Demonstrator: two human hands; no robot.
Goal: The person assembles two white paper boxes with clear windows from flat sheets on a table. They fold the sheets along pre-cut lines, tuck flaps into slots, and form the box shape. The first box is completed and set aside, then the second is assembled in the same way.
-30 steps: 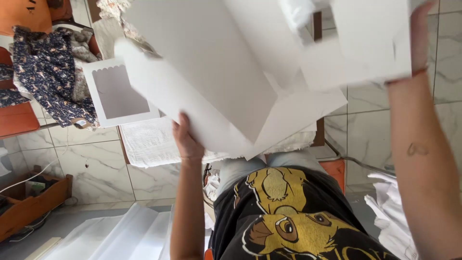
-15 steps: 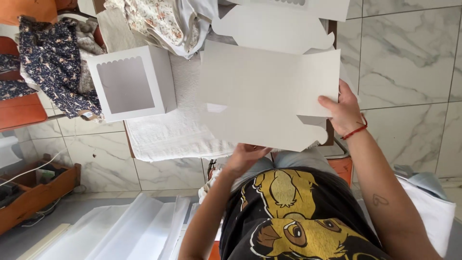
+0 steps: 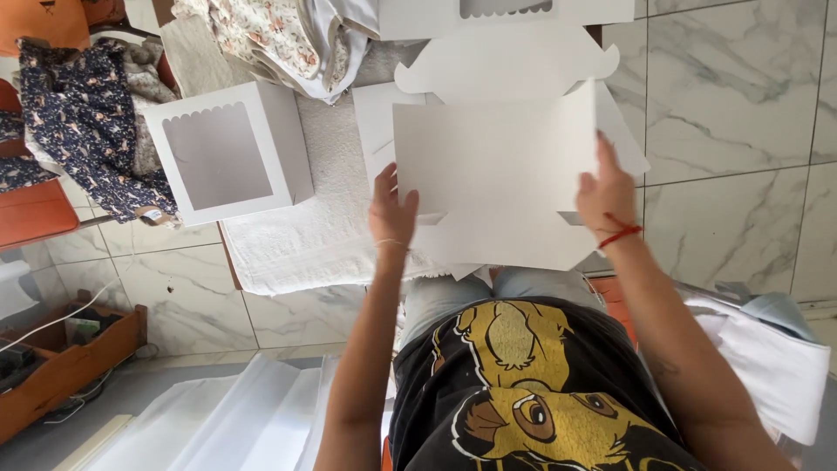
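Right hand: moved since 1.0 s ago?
Yes. The right hand has dropped from above the finished window box to about its level, gripping the flat cardboard box blank's right edge.

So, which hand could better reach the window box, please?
Likely the left hand: it holds the edge of the cardboard sheet nearest the window box; the right hand grips the opposite edge.

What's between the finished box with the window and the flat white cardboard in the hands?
In the head view, only a strip of white towel lies between the window box and the flat cardboard; nothing else sits there.
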